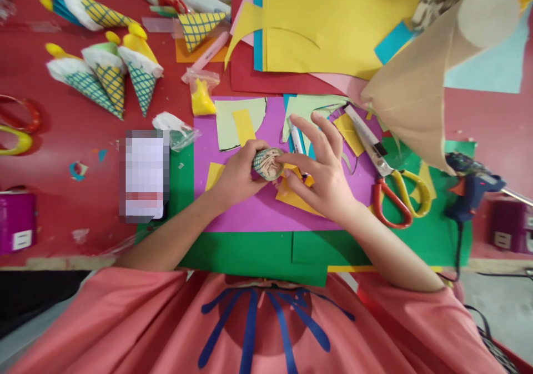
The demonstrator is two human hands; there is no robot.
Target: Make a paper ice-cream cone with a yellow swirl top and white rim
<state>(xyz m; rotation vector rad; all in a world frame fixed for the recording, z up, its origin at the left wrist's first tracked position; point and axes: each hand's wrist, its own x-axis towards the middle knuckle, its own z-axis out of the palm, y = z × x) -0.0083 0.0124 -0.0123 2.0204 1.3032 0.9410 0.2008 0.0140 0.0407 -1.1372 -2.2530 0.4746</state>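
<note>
My left hand (242, 175) is closed round a small paper cone (260, 165) with a crosshatch pattern. The cone's mouth tilts toward my right side and is filled with crumpled beige paper (271, 164). With fingers spread, my right hand (327, 174) touches that filling with the tip of its index finger and grips nothing. Beneath both hands lies a purple sheet (245, 213). On it are a pale green paper piece (228, 124), a yellow strip (243, 128) and a pen (297, 143), partly hidden by my right hand.
Large scissors (385, 168) lie to the right, near a blue glue gun (470, 193). A phone (144, 176) is on the left. Several finished cones (141, 76) rest at the back left, beside a bag of yellow clay (202, 97). Yellow sheets (341, 24) are stacked behind.
</note>
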